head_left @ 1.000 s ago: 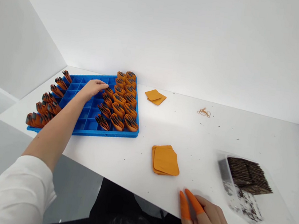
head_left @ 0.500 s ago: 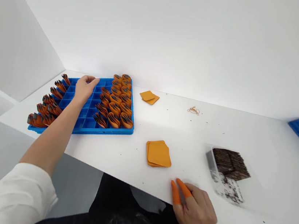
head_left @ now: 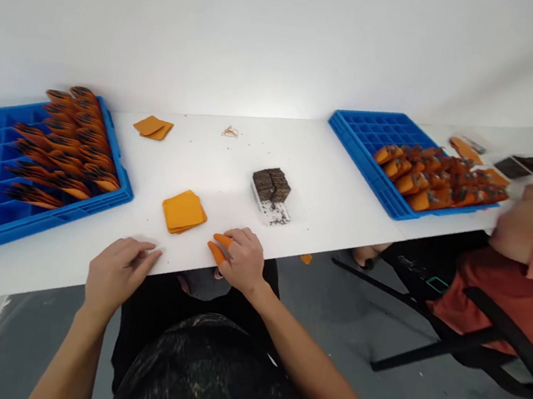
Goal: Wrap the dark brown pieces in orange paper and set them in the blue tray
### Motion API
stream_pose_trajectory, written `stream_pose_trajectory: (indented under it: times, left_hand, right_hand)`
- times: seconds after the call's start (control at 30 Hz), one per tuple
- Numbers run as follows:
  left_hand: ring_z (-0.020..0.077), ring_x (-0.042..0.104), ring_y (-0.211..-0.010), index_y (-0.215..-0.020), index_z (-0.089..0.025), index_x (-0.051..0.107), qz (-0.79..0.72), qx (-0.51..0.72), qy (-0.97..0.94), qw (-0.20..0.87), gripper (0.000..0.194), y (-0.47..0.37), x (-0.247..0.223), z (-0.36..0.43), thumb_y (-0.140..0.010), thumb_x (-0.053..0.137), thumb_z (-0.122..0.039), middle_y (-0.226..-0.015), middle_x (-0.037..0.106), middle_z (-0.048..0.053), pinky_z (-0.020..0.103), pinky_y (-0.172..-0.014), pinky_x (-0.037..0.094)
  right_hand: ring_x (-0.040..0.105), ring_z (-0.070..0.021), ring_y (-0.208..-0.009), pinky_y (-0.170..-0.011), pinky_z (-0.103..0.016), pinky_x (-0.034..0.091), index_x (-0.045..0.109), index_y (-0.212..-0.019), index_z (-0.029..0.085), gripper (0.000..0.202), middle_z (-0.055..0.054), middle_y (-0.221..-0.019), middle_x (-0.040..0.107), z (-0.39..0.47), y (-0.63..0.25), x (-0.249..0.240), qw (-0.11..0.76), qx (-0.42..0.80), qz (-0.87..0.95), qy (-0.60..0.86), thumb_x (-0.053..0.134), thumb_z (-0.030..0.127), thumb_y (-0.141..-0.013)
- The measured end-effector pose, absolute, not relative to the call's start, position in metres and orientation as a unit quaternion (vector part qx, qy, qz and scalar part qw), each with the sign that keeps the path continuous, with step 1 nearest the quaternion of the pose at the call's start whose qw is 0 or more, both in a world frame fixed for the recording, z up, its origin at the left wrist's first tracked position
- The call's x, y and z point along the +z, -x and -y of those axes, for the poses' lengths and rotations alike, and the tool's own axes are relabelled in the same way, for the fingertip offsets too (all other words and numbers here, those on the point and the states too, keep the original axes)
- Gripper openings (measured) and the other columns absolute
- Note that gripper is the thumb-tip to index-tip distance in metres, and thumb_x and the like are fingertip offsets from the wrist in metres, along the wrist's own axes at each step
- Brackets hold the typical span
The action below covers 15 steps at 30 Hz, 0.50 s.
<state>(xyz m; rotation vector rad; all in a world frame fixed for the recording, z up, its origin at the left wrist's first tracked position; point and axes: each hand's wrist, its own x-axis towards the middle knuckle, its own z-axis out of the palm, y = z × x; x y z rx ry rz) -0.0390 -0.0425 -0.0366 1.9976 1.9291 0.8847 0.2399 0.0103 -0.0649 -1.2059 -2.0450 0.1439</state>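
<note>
My left hand (head_left: 114, 274) rests at the table's front edge, thumb and forefinger apart, holding nothing. To its right, my right hand (head_left: 239, 258) wears orange finger cots on thumb and forefinger. Those two tips are slightly parted with nothing visible between them. Just beyond both hands lies a stack of orange square sheets (head_left: 184, 210). A small clear tray (head_left: 275, 214) holds thin dark brown slabs (head_left: 271, 184) in two rows, with dark crumbs on its bare end. On the left, a blue divided tray (head_left: 22, 223) carries folded orange bundles with dark edges (head_left: 77, 142).
Two loose orange sheets (head_left: 153, 127) and some rubber bands (head_left: 229, 131) lie toward the wall. Another blue tray (head_left: 367, 157) with orange bundles stands at right, beside a co-worker's arm (head_left: 524, 214). A black chair (head_left: 500, 322) is below. An orange piece (head_left: 306, 258) lies on the floor.
My left hand has come back from over the blue tray to the table's front edge. The view has swung right, bringing the co-worker and second tray's bundles into sight.
</note>
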Motion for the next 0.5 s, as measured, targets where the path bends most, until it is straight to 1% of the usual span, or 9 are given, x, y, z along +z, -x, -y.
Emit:
stream_pose_trajectory:
  times: [0.1,0.17,0.2,0.27,0.33,0.4,0.47,0.5]
  left_hand:
    - [0.0313,0.074,-0.081,-0.097,-0.038,0.079,-0.665,0.298,-0.678,0.091,0.018,0.037,-0.037,0.039,-0.094,0.067,-0.051,-0.085,0.077,0.004,0.048,-0.077,0.057]
    - [0.0322,0.074,-0.083,-0.098,-0.039,0.080,-0.670,0.295,-0.676,0.081,0.018,0.038,-0.034,0.040,-0.093,0.067,-0.050,-0.087,0.077,0.004,0.049,-0.078,0.057]
    - [0.0328,0.074,-0.085,-0.098,-0.040,0.081,-0.672,0.294,-0.675,0.073,0.018,0.037,-0.033,0.041,-0.092,0.066,-0.050,-0.088,0.077,0.004,0.050,-0.078,0.057]
    - [0.0340,0.074,-0.085,-0.102,-0.044,0.082,-0.675,0.297,-0.673,0.055,0.020,0.036,-0.034,0.042,-0.091,0.066,-0.049,-0.087,0.077,0.003,0.052,-0.079,0.057]
    - [0.0351,0.073,-0.084,-0.109,-0.051,0.082,-0.678,0.301,-0.670,0.039,0.025,0.034,-0.037,0.042,-0.090,0.065,-0.049,-0.085,0.075,0.003,0.054,-0.079,0.057]
    - [0.0359,0.073,-0.085,-0.116,-0.060,0.078,-0.683,0.305,-0.663,0.027,0.033,0.032,-0.041,0.043,-0.089,0.065,-0.049,-0.085,0.074,0.001,0.056,-0.080,0.058]
    - [0.0362,0.074,-0.087,-0.120,-0.068,0.074,-0.690,0.310,-0.653,0.020,0.039,0.031,-0.043,0.043,-0.087,0.064,-0.049,-0.086,0.075,-0.001,0.057,-0.081,0.059]
    - [0.0364,0.075,-0.088,-0.120,-0.069,0.073,-0.694,0.311,-0.650,0.017,0.041,0.031,-0.044,0.043,-0.086,0.064,-0.049,-0.086,0.076,-0.002,0.057,-0.081,0.059]
  right_hand:
    - [0.068,-0.0193,-0.083,-0.075,-0.035,0.056,0.083,-0.101,0.022,0.022,-0.007,-0.091,0.079,-0.006,-0.266,-0.043,0.422,0.133,0.782,0.438,0.066,0.036,-0.105]
    - [0.069,-0.0190,-0.084,-0.076,-0.035,0.057,0.083,-0.102,0.022,0.023,-0.007,-0.092,0.079,-0.015,-0.297,-0.023,0.450,0.132,0.760,0.450,0.065,0.037,-0.106]
    - [0.069,-0.0198,-0.085,-0.078,-0.037,0.057,0.083,-0.103,0.023,0.024,-0.007,-0.094,0.079,-0.025,-0.315,-0.013,0.446,0.115,0.748,0.478,0.064,0.038,-0.106]
    - [0.068,-0.0218,-0.088,-0.078,-0.038,0.054,0.083,-0.107,0.021,0.025,-0.008,-0.094,0.078,-0.051,-0.349,0.002,0.397,0.072,0.736,0.544,0.065,0.038,-0.105]
    - [0.065,-0.0234,-0.090,-0.077,-0.039,0.050,0.084,-0.110,0.019,0.023,-0.008,-0.096,0.076,-0.080,-0.375,0.009,0.297,0.042,0.746,0.595,0.068,0.033,-0.102]
    - [0.064,-0.0244,-0.095,-0.076,-0.038,0.047,0.083,-0.113,0.018,0.022,-0.009,-0.102,0.075,-0.104,-0.387,0.009,0.215,0.035,0.764,0.608,0.069,0.028,-0.100]
    - [0.064,-0.0256,-0.100,-0.077,-0.038,0.046,0.083,-0.118,0.017,0.025,-0.010,-0.106,0.073,-0.118,-0.388,0.004,0.176,0.025,0.780,0.600,0.067,0.025,-0.100]
    - [0.063,-0.0261,-0.101,-0.077,-0.038,0.045,0.082,-0.120,0.017,0.026,-0.011,-0.107,0.072,-0.122,-0.386,0.002,0.169,0.018,0.785,0.596,0.066,0.024,-0.101]
